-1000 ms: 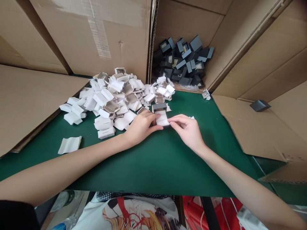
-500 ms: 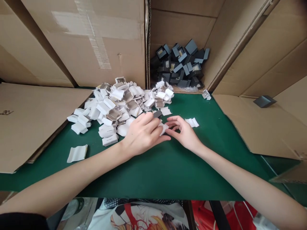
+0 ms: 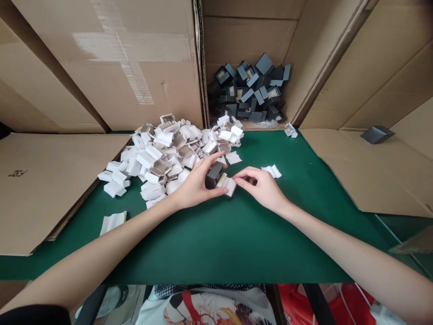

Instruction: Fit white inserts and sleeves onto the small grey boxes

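Observation:
My left hand (image 3: 199, 183) is curved around a small dark grey box (image 3: 214, 175), fingers along its far side and thumb on the near side. The box's lid stands open. A folded white paper insert (image 3: 227, 184) sits at its right part, a yellowish strip showing beside it. The fingertips of my right hand (image 3: 259, 185) are pinched together at the insert's right edge. Just left of my left hand lies a large heap of folded white paper inserts (image 3: 162, 153). Another white insert (image 3: 272, 171) lies flat beyond my right hand.
Many dark boxes (image 3: 253, 90) are piled in a cardboard carton (image 3: 246, 36) at the back. A single dark box (image 3: 377, 134) rests on the right cardboard flap (image 3: 358, 171). A loose white piece (image 3: 113, 221) lies front left on the green table (image 3: 237, 248).
My left hand has opened from a bunched grip over the white insert to a wider hold around the dark box, now exposed. My right fingers have closed into a pinch. The view has shifted slightly.

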A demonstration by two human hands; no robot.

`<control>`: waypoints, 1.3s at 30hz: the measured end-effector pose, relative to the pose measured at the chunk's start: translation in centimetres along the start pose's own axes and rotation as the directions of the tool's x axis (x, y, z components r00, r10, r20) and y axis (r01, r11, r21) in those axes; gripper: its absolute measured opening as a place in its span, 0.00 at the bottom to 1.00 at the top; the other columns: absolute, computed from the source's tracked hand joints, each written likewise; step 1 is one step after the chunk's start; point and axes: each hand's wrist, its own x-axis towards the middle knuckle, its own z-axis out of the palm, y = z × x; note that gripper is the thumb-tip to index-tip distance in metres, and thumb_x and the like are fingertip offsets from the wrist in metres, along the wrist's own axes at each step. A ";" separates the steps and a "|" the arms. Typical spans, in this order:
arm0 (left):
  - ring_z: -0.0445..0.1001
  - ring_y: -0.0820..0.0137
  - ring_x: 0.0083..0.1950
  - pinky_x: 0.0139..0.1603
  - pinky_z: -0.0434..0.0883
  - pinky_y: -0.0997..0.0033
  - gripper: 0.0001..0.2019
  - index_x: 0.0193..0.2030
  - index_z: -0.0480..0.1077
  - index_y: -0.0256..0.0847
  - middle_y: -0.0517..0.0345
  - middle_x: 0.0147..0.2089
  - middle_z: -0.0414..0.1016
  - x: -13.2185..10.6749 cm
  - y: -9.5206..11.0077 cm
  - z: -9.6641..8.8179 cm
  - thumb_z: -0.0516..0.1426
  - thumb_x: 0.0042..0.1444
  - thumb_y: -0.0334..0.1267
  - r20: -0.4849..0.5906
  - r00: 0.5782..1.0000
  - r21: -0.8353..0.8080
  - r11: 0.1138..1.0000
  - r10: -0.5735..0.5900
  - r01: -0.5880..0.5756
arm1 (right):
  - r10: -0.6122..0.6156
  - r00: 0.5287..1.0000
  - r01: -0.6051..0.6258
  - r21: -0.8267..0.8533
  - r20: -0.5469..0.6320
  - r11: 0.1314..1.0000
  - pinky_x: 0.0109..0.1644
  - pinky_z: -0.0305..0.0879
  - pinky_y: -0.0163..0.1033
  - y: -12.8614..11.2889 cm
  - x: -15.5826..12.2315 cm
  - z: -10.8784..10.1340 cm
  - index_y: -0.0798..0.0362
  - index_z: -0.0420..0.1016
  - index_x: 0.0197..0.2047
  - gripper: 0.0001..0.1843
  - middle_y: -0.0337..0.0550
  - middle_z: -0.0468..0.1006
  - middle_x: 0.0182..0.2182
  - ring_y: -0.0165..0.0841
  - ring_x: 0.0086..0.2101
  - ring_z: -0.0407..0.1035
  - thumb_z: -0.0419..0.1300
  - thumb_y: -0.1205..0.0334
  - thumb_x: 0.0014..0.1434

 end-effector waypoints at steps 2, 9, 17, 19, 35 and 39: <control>0.66 0.61 0.57 0.62 0.62 0.55 0.31 0.63 0.54 0.47 0.52 0.53 0.70 -0.1 0.4 0.7 0.60 0.54 0.42 -0.053 0.998 0.050 0.999 -0.014 0.016 | 0.000 1.000 0.000 -0.066 -0.001 0.998 0.35 0.63 0.38 -0.3 -0.2 0.0 0.52 0.79 0.37 0.07 0.41 0.77 0.35 0.31 0.33 0.69 0.59 0.60 0.59; 0.70 0.67 0.46 0.47 0.68 0.66 0.19 0.52 0.58 0.42 0.53 0.45 0.70 -0.5 0.3 1.9 0.52 0.52 0.28 -0.145 0.989 0.104 0.994 -0.004 0.019 | 0.073 0.992 -0.059 -0.141 0.099 0.988 0.45 0.64 0.44 -1.0 -0.6 0.1 0.52 0.77 0.42 0.13 0.43 0.77 0.37 0.37 0.42 0.67 0.60 0.54 0.58; 0.72 0.69 0.45 0.44 0.68 0.69 0.19 0.50 0.56 0.42 0.55 0.46 0.72 -0.7 0.6 2.0 0.53 0.51 0.27 -0.118 0.991 0.159 0.986 0.062 -0.043 | 0.188 0.971 -0.202 0.087 0.144 0.976 0.40 0.63 0.41 -0.9 -0.4 0.1 0.53 0.72 0.39 0.14 0.42 0.75 0.36 0.34 0.37 0.67 0.64 0.54 0.51; 0.72 0.69 0.44 0.44 0.68 0.69 0.19 0.51 0.56 0.42 0.54 0.46 0.72 -0.8 0.6 2.1 0.53 0.52 0.28 -0.123 0.990 0.175 0.983 0.070 -0.048 | 0.171 0.977 -0.182 0.085 0.124 0.980 0.38 0.63 0.40 -1.0 -0.5 0.2 0.53 0.72 0.39 0.14 0.42 0.74 0.36 0.33 0.36 0.66 0.64 0.55 0.52; 0.68 0.69 0.43 0.45 0.66 0.67 0.13 0.48 0.58 0.42 0.54 0.44 0.71 -0.9 1.2 2.7 0.51 0.56 0.28 -0.164 0.960 0.317 0.934 0.226 -0.165 | 0.063 0.994 -0.059 -0.043 0.094 0.997 0.36 0.63 0.39 -2.2 -1.1 -0.6 0.52 0.75 0.35 0.08 0.41 0.70 0.32 0.32 0.32 0.64 0.61 0.57 0.57; 0.68 0.68 0.43 0.44 0.65 0.67 0.13 0.48 0.58 0.42 0.54 0.44 0.71 -0.9 1.2 2.8 0.51 0.56 0.28 -0.172 0.955 0.336 0.926 0.243 -0.175 | 0.073 0.992 -0.074 0.001 0.098 0.997 0.35 0.62 0.39 -2.6 -1.0 -0.6 0.53 0.75 0.34 0.08 0.41 0.69 0.30 0.31 0.31 0.64 0.61 0.57 0.56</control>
